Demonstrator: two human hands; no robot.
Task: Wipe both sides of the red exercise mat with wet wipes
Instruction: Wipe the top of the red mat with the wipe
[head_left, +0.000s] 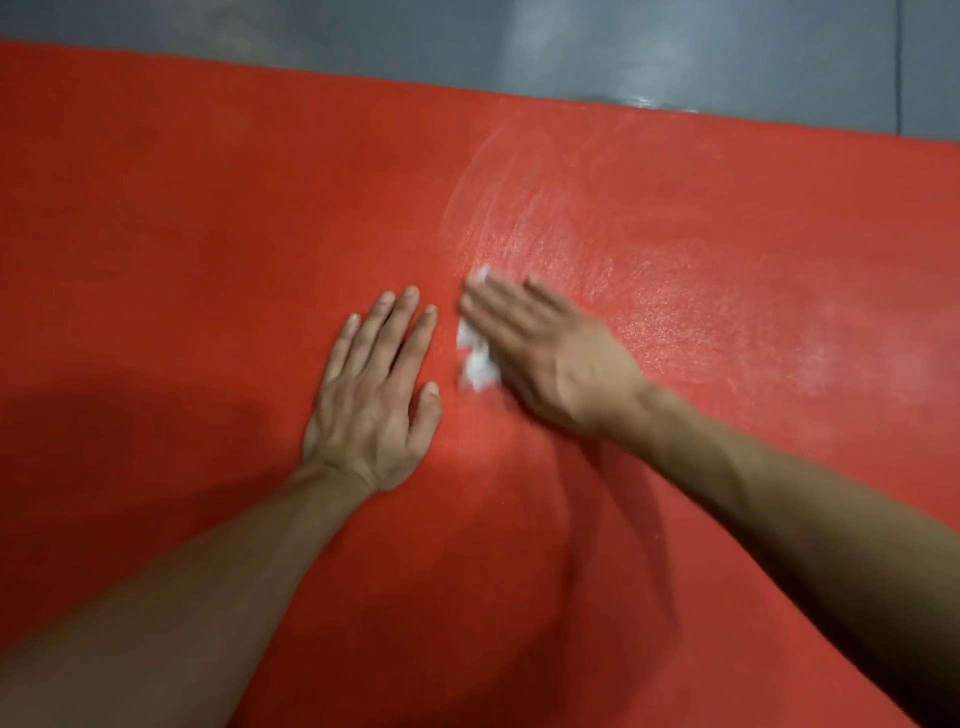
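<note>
The red exercise mat (208, 208) lies flat on the grey floor (675, 47), filling most of my view. My left hand (371, 405) rests palm down on the mat, fingers straight and together. My right hand (545, 353), blurred, presses a crumpled white wet wipe (475, 364) against the mat with extended fingers, just beside my left hand. Glossy damp streaks (571, 234) arc across the mat beyond my right hand.
</note>
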